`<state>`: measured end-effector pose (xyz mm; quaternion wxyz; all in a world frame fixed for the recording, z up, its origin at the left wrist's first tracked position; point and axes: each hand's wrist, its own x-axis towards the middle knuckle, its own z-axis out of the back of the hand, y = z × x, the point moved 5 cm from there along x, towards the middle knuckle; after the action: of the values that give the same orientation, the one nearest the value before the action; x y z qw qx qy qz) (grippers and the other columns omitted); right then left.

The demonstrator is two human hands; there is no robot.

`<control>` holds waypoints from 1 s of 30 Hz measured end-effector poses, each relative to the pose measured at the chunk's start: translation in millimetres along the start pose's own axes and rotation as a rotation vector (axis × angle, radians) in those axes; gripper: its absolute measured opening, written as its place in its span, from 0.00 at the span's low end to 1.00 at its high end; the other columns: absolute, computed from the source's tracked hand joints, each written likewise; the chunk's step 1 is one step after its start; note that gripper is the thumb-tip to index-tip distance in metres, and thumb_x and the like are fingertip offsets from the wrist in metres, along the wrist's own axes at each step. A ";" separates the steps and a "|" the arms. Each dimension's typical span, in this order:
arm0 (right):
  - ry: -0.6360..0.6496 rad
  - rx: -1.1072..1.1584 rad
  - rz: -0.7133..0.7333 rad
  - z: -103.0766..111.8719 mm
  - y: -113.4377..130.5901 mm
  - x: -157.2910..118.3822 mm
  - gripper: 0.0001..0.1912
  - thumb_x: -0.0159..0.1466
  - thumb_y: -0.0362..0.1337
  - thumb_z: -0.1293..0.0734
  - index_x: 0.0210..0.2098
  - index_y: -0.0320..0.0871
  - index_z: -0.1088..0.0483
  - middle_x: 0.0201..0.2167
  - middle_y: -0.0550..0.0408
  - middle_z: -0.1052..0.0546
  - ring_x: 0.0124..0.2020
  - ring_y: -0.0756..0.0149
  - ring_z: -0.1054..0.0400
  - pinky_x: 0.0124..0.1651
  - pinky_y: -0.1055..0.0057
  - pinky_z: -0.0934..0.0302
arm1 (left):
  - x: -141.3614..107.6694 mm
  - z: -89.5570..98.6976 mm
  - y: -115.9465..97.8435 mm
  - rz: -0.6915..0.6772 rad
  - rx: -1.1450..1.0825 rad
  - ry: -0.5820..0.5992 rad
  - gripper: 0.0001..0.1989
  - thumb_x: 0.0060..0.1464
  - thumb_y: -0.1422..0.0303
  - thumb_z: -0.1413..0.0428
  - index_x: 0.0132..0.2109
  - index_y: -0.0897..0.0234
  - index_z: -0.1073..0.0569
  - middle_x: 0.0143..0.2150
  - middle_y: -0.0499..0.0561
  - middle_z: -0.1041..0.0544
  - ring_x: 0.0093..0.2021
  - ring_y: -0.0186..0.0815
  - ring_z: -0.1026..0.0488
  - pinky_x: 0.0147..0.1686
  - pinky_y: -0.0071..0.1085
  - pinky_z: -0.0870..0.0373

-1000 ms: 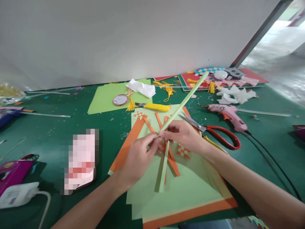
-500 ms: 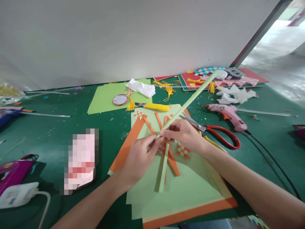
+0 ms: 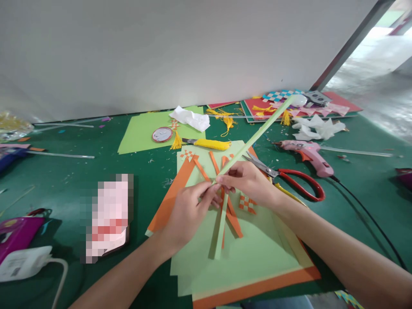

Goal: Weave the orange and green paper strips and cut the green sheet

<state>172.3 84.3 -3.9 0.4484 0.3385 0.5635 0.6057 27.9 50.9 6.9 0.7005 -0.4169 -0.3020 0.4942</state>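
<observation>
Between my two hands is a long pale green paper strip (image 3: pixel 257 135), slanting up to the right, with another length hanging down toward the sheets. My left hand (image 3: pixel 193 206) pinches the strip's lower end, and the fingertips of my right hand (image 3: pixel 243 182) close on it right beside. Their touching fingers hide the spot where the two lengths meet. Below lie light green paper sheets (image 3: pixel 199 257) with orange sheets among them. Several orange paper strips (image 3: pixel 234 223) rest on top, near a small orange-and-green woven paper piece (image 3: pixel 247 202).
Right of my hands lie red-handled scissors (image 3: pixel 302 184) and a pink glue gun (image 3: pixel 309 156) with its cord. A yellow box cutter (image 3: pixel 212 144), a round tin (image 3: pixel 162 134) and crumpled tissue (image 3: pixel 191 118) lie behind. A blurred pink phone-like object (image 3: pixel 109 214) and white charger (image 3: pixel 25 262) are left.
Almost nothing differs. Both hands keep their pinch on the green strip, with only a very slight shift of the fingers.
</observation>
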 end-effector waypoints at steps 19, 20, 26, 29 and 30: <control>-0.040 -0.007 -0.006 5.2 5.7 -0.7 0.15 0.59 0.45 0.31 0.24 0.40 0.31 0.19 0.58 0.30 0.22 0.72 0.38 0.27 0.71 0.44 | 0.3 -1.1 -1.2 0.021 -0.087 0.077 0.16 0.65 0.65 0.54 0.32 0.65 0.28 0.26 0.48 0.22 0.26 0.31 0.25 0.28 0.23 0.29; -0.028 -0.001 -0.003 4.7 6.6 -0.6 0.15 0.59 0.45 0.31 0.24 0.40 0.31 0.20 0.58 0.30 0.22 0.72 0.37 0.27 0.71 0.44 | 0.5 -1.2 -1.2 0.032 -0.100 0.085 0.16 0.66 0.65 0.54 0.31 0.65 0.29 0.26 0.49 0.22 0.26 0.30 0.25 0.28 0.23 0.30; 0.085 -0.061 0.000 -1.4 10.3 -1.8 0.13 0.60 0.43 0.32 0.26 0.39 0.31 0.23 0.56 0.28 0.25 0.71 0.36 0.27 0.72 0.44 | 1.3 -2.1 -1.4 0.078 -0.220 0.122 0.17 0.66 0.63 0.54 0.32 0.66 0.29 0.27 0.50 0.22 0.27 0.32 0.24 0.30 0.25 0.29; 0.096 -0.078 0.034 -3.0 10.3 -2.0 0.09 0.60 0.39 0.34 0.27 0.39 0.31 0.25 0.56 0.28 0.26 0.71 0.36 0.29 0.71 0.43 | 1.4 -2.5 -1.4 0.089 -0.278 0.128 0.17 0.66 0.63 0.54 0.32 0.66 0.29 0.27 0.50 0.23 0.27 0.32 0.24 0.30 0.26 0.28; 0.095 -0.081 0.038 -3.2 9.5 -1.9 0.09 0.60 0.38 0.34 0.27 0.39 0.31 0.25 0.57 0.28 0.26 0.71 0.36 0.29 0.71 0.42 | 1.3 -2.6 -1.0 0.095 -0.289 0.130 0.17 0.66 0.63 0.53 0.32 0.67 0.29 0.27 0.50 0.23 0.27 0.32 0.24 0.30 0.27 0.28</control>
<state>168.6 81.7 5.3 0.4231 0.3014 0.5525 0.6518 30.9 51.3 6.5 0.6272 -0.5583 -0.3038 0.4501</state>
